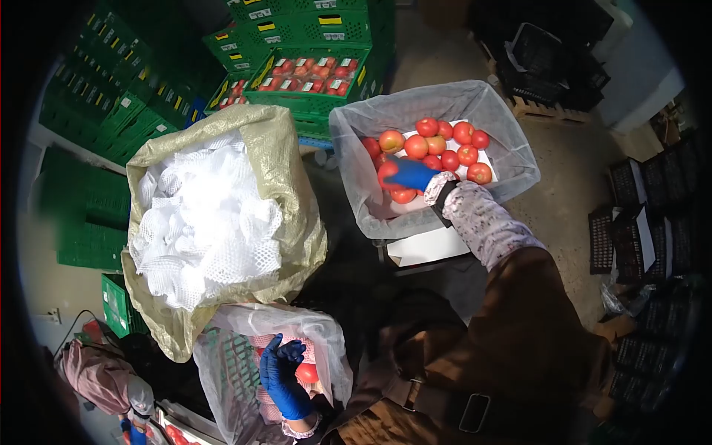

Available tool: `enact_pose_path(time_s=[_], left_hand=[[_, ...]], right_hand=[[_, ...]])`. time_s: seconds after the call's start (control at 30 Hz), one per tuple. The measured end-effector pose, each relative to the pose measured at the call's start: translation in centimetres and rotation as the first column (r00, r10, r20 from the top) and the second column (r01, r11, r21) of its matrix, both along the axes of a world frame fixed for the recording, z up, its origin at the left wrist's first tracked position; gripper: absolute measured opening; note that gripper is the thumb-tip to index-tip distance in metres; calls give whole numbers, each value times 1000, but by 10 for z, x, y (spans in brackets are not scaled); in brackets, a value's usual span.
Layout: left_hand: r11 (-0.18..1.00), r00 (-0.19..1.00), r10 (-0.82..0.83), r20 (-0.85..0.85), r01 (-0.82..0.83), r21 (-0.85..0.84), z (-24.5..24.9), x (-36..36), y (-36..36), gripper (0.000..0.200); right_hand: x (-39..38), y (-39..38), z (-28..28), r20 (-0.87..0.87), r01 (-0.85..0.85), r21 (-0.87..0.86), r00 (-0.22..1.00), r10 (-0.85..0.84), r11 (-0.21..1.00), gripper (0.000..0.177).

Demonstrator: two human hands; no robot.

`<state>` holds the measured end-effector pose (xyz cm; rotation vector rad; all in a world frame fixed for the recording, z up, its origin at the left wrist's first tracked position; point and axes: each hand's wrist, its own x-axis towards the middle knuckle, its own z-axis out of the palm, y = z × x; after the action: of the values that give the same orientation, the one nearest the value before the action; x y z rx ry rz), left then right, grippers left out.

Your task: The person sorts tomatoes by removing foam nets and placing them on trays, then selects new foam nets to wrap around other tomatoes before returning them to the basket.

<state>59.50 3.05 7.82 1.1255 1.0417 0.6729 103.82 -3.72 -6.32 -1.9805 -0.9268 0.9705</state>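
My right hand (pixel 415 175), in a blue glove, reaches into a crate lined with clear plastic (pixel 503 133) and has its fingers round a red tomato (pixel 388 173). More tomatoes (pixel 467 154) lie about it in that crate. My left hand (pixel 283 377), also gloved in blue, is over a second plastic-lined crate (pixel 330 334) at the bottom; its fingers are bent and apart, with nothing seen between them. Beneath it are a red tomato (pixel 306 373) and pink foam nets (pixel 265 397). A woven sack (pixel 285 170) full of white foam nets (pixel 211 222) stands between the crates.
Green crates (pixel 326 33) are stacked at the back, one holding packed tomatoes (pixel 308 74). Black crates (pixel 653 178) stand at the right, others on a wooden pallet (pixel 549 111). At the lower left is another person's pink sleeve (pixel 96 374), with a blue-gloved hand (pixel 136 434) near tomatoes.
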Motion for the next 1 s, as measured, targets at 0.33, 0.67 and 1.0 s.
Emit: enact_pose_path(time_s=[0.33, 0.67, 1.0], left_hand=[[981, 979, 191, -76, -188, 48, -4, -10, 8, 31], [789, 791, 611, -1, -609, 81, 11, -159, -22, 30], [757, 738, 648, 186, -600, -258, -72, -261, -27, 33]], right_hand=[[-21, 37, 48, 504, -597, -414, 478, 719, 687, 25], [-161, 67, 219, 56, -679, 45, 734, 677, 732, 14], [-454, 135, 171, 545, -987, -141, -17, 838, 71, 25]])
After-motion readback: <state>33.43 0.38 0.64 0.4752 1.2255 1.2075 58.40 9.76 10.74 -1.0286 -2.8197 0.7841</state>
